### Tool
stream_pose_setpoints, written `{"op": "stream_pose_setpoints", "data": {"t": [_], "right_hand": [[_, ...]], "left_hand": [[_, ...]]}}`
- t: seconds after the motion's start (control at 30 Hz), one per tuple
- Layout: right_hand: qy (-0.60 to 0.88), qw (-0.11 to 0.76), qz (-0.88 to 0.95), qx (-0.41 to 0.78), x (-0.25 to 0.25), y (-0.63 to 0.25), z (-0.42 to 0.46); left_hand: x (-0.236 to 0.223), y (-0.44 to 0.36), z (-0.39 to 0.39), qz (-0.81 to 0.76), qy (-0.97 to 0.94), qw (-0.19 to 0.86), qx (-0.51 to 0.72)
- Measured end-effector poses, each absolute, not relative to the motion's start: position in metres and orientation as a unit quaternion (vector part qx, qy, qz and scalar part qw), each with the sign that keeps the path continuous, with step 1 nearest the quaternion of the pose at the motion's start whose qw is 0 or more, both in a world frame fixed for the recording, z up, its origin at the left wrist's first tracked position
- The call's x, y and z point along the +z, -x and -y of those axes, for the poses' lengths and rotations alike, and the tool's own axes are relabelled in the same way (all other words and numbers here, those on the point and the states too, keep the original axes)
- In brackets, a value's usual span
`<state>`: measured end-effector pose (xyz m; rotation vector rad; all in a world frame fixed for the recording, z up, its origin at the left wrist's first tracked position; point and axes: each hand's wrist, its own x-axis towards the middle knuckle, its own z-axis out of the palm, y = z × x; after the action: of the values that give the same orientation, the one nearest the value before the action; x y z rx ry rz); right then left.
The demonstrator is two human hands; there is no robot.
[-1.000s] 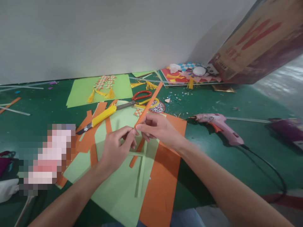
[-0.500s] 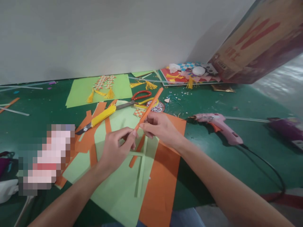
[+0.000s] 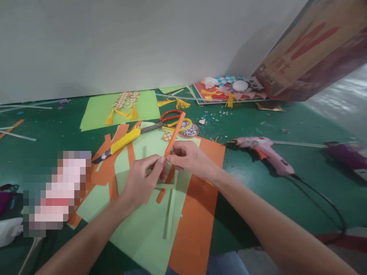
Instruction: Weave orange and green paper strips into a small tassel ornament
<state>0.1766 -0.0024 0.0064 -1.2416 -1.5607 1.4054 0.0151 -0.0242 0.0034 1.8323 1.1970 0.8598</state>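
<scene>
Both hands meet over the papers in the middle of the table. My left hand [image 3: 147, 176] pinches orange and green paper strips between thumb and fingers. My right hand [image 3: 187, 157] is closed on the orange paper strip [image 3: 177, 129], whose far end sticks up beyond the fingers. Another orange strip end [image 3: 162, 194] and thin light green strips [image 3: 170, 214] hang below the hands. Under them lie a light green sheet [image 3: 143, 236] and an orange sheet [image 3: 195, 225]. Fingers hide where the strips join. Scissors [image 3: 153, 127] with red and yellow handles lie just beyond.
A yellow cutter [image 3: 125, 140] rests on orange scraps at left. The pink glue gun [image 3: 265, 147] with its cord lies at right. Behind are checkered woven pieces with yellow tassels [image 3: 126, 101] on a green sheet, and a pile of decorations [image 3: 226, 89] by a box [image 3: 312, 49].
The orange strip's far end has swung to the left and lower, now more upright. My right hand has shifted slightly closer to my left one.
</scene>
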Motion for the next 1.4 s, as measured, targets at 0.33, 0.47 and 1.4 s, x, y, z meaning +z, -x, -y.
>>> {"op": "stream_pose_setpoints", "data": {"t": [0.33,0.47,1.4], "right_hand": [[0.438,0.414,0.556,0.572,0.004,-0.1802,-0.0032],[0.443,0.383,0.574,0.572,0.0033,-0.1785,-0.001],[0.48,0.343,0.609,0.53,0.0074,-0.1769,0.0026]], "left_hand": [[0.0013,-0.0144,0.0234,-0.462,-0.726,0.365,0.355],[-0.0008,-0.0143,0.0238,-0.472,-0.7,0.413,0.341],[0.0053,-0.0152,0.0227,-0.474,-0.689,0.445,0.319]]}}
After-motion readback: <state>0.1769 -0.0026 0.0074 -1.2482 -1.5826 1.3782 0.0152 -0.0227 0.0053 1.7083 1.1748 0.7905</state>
